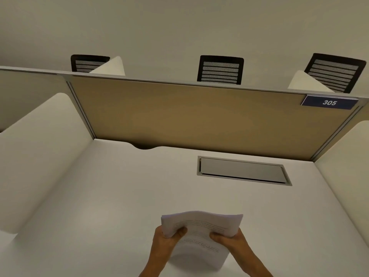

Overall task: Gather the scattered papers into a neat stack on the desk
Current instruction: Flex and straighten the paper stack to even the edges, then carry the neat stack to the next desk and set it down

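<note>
Both hands, left (166,243) and right (229,241), grip closed on papers (201,234), long axis pointing away.

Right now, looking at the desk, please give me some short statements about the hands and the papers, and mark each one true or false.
1. Both hands hold the papers. True: the left hand grips the left edge and the right hand the right edge.
2. The papers lie flat. False: they bow upward between the hands.
3. The metal cable flap in the desk is propped open. False: it is closed.
4. The blue sign reads 305. True.
5. Loose sheets are scattered across the desk. False: none show outside the hands.
</note>
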The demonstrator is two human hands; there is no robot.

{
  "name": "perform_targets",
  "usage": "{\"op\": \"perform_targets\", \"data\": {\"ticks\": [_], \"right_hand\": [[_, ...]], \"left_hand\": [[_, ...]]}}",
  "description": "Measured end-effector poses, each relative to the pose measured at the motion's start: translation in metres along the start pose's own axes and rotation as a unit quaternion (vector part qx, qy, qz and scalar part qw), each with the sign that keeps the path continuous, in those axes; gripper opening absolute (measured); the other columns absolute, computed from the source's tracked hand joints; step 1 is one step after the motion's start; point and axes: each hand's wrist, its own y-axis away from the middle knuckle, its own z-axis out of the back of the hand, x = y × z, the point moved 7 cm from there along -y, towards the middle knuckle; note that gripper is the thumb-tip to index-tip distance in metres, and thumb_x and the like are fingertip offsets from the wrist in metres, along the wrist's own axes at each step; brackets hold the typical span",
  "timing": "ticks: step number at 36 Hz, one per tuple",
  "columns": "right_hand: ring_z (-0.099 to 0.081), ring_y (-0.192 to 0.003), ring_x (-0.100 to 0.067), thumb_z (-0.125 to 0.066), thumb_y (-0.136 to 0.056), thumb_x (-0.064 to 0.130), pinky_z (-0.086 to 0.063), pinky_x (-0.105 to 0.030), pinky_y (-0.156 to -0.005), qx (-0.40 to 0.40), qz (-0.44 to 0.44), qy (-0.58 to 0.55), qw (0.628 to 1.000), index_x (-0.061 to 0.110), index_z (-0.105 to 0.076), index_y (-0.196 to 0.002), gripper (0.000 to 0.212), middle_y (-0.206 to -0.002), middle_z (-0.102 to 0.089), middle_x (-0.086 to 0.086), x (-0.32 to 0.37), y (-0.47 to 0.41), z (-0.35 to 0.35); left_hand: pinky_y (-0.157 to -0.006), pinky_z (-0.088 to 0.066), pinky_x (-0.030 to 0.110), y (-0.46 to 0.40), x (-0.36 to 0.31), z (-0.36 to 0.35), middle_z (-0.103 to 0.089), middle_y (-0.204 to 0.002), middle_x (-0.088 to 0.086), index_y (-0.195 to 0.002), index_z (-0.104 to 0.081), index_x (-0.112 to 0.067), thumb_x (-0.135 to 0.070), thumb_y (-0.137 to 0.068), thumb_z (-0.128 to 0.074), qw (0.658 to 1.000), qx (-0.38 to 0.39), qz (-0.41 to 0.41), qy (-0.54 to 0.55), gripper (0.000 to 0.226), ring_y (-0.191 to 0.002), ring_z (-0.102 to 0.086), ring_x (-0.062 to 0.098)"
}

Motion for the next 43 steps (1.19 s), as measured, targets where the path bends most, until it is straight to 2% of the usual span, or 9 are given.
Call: {"op": "perform_targets", "data": {"ticks": [4,10,17,20,22,29,35,39,43], "right_hand": [[-0.074,-0.105,-0.026,-0.095,-0.065,0.027,-0.061,-0.031,-0.081,-0.008,0.013,0.007,1.0,0.025,-0.076,-0.115,0.054,-0.113,-0.078,-0.01,0.003,-0.002,0.001],[-0.075,-0.104,-0.022,-0.093,-0.067,0.018,-0.062,-0.029,-0.08,-0.013,0.009,0.022,1.0,0.031,-0.076,-0.114,0.051,-0.112,-0.079,-0.007,-0.005,-0.003,0.002],[-0.075,-0.104,-0.024,-0.097,-0.062,0.02,-0.062,-0.035,-0.082,-0.015,0.004,0.045,0.999,0.03,-0.077,-0.112,0.055,-0.112,-0.079,-0.008,-0.02,-0.008,0.005],[-0.075,-0.104,-0.026,-0.101,-0.056,0.029,-0.062,-0.036,-0.082,-0.033,0.006,0.047,0.998,0.026,-0.077,-0.113,0.061,-0.111,-0.079,-0.009,-0.023,-0.011,0.009],[-0.076,-0.102,-0.025,-0.101,-0.055,0.03,-0.062,-0.035,-0.08,-0.039,-0.002,0.049,0.998,0.026,-0.077,-0.111,0.061,-0.109,-0.08,-0.008,-0.028,-0.012,0.01],[-0.077,-0.096,-0.018,-0.095,-0.059,0.022,-0.063,-0.031,-0.076,-0.073,-0.035,0.046,0.996,0.032,-0.079,-0.106,0.05,-0.105,-0.081,-0.001,-0.035,-0.015,0.011],[-0.078,-0.09,-0.01,-0.089,-0.066,0.041,-0.061,-0.018,-0.069,-0.1,-0.052,0.048,0.992,0.024,-0.08,-0.106,0.044,-0.1,-0.082,0.007,-0.035,-0.014,0.012],[-0.079,-0.091,-0.014,-0.082,-0.084,0.031,-0.062,-0.021,-0.069,-0.11,-0.052,0.069,0.99,0.014,-0.073,-0.115,0.036,-0.101,-0.082,0.005,-0.039,-0.014,0.012],[-0.079,-0.09,-0.014,-0.075,-0.091,0.02,-0.064,-0.025,-0.068,-0.124,-0.048,0.093,0.987,0.023,-0.066,-0.118,0.029,-0.105,-0.081,0.004,-0.036,-0.013,0.01]], "left_hand": [[-0.069,-0.063,0.03,-0.001,0.005,0.001,-0.08,-0.085,-0.002,-0.088,-0.079,-0.037,-0.045,-0.055,-0.086,1.0,0.001,-0.001,0.007,0.034,-0.079,-0.075,0.014],[-0.073,-0.062,0.034,-0.003,0.017,-0.001,-0.08,-0.087,0.002,-0.089,-0.079,-0.026,-0.031,-0.061,-0.086,1.0,0.013,0.009,-0.006,0.029,-0.083,-0.075,0.02],[-0.057,-0.057,0.017,-0.005,0.02,-0.002,-0.079,-0.081,-0.011,-0.078,-0.078,-0.039,-0.013,-0.069,-0.089,1.0,0.004,0.023,-0.009,0.029,-0.076,-0.074,0.007],[-0.056,-0.056,0.016,-0.006,0.014,-0.003,-0.079,-0.079,-0.014,-0.081,-0.077,-0.047,-0.029,-0.061,-0.091,1.0,-0.001,0.016,-0.002,0.03,-0.075,-0.074,0.005],[-0.06,-0.058,0.022,-0.007,0.019,-0.002,-0.08,-0.083,-0.006,-0.084,-0.079,-0.039,-0.038,-0.055,-0.089,1.0,0.0,0.023,-0.001,0.03,-0.078,-0.075,0.013],[-0.06,-0.059,0.022,-0.01,0.03,-0.002,-0.08,-0.081,-0.001,-0.083,-0.079,-0.024,-0.02,-0.066,-0.091,0.999,0.01,0.046,-0.025,0.021,-0.075,-0.075,0.015],[-0.061,-0.056,0.014,-0.014,0.026,-0.004,-0.08,-0.085,-0.013,-0.09,-0.075,-0.025,-0.018,-0.079,-0.079,0.997,0.027,0.055,-0.037,0.013,-0.078,-0.074,0.006],[-0.068,-0.062,0.026,-0.019,0.025,-0.001,-0.081,-0.089,-0.003,-0.095,-0.075,-0.021,-0.018,-0.083,-0.077,0.996,0.036,0.063,-0.048,0.013,-0.084,-0.077,0.019],[-0.073,-0.064,0.04,-0.02,0.021,0.003,-0.079,-0.098,0.003,-0.108,-0.069,-0.018,-0.025,-0.079,-0.081,0.995,0.04,0.065,-0.067,0.032,-0.082,-0.078,0.02]]}}
